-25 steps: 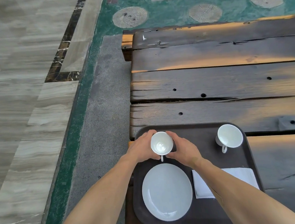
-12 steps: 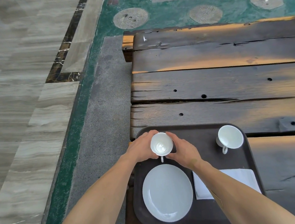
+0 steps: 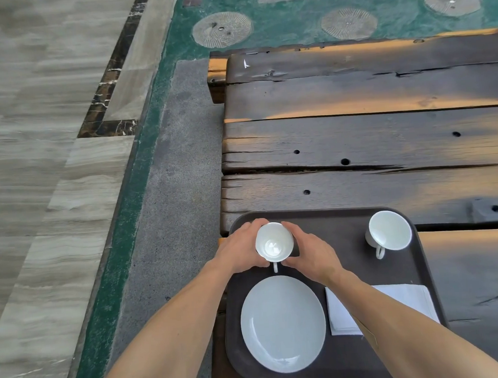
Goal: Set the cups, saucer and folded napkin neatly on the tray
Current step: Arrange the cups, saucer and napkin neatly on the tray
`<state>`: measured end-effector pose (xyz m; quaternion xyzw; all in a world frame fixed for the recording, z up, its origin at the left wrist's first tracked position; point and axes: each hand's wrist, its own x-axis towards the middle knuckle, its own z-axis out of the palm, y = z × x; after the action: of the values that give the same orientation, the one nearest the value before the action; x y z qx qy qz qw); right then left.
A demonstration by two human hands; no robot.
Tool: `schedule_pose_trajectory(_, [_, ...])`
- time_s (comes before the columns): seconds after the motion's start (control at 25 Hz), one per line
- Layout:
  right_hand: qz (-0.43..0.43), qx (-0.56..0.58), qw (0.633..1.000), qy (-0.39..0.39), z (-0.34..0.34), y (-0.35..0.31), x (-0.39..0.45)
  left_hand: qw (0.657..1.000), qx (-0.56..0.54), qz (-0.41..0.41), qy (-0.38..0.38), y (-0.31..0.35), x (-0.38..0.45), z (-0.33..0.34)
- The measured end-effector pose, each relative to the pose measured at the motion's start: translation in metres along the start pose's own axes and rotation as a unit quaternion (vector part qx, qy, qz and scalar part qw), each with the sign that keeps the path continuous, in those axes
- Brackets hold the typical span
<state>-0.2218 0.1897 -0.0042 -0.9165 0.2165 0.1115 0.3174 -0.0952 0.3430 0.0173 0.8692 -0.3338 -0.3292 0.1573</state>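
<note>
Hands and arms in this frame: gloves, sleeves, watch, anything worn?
Nothing worn that shows. The left hand and the right hand are bare, no gloves, and no rings can be made out. Both forearms are bare down to the frame edge: no sleeves, watch, bands or markings in view.

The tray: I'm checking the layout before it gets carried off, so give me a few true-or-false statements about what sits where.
1. Both hands, left hand and right hand, cup the near-left cup from either side. True.
2. The other cup lies tipped on its side. False: it stands upright at the tray's far right corner, handle toward the person.
3. The saucer carries a cup. False: it lies bare on the tray, nearer the person than the held cup.
4. The folded napkin lies right of the saucer, partly hidden by the right forearm. True.
5. The tray sits on the floor tiles. False: it rests on the dark wooden table.
</note>
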Motion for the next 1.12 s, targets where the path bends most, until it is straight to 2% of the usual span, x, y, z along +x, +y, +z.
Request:
schedule_pose_trajectory(0.36, [0.008, -0.007, 1.0, 0.006, -0.005, 0.005, -0.004, 1.0, -0.004, 0.007, -0.002, 0.008, 0.004, 0.003])
schedule_pose_trajectory(0.76, [0.025, -0.053, 0.998, -0.003, -0.007, 0.002, -0.002, 0.998, 0.053, -0.02, -0.005, 0.014, 0.005, 0.005])
schedule_pose_trajectory(0.96, [0.069, -0.077, 0.995, 0.004, -0.005, -0.001, -0.009, 0.992, 0.099, -0.073, 0.013, 0.019, -0.003, 0.006])
schedule_pose_trajectory(1.12, [0.073, -0.13, 0.989, 0.001, -0.007, 0.001, -0.022, 0.984, 0.144, -0.1, 0.015, 0.021, -0.018, 0.009])
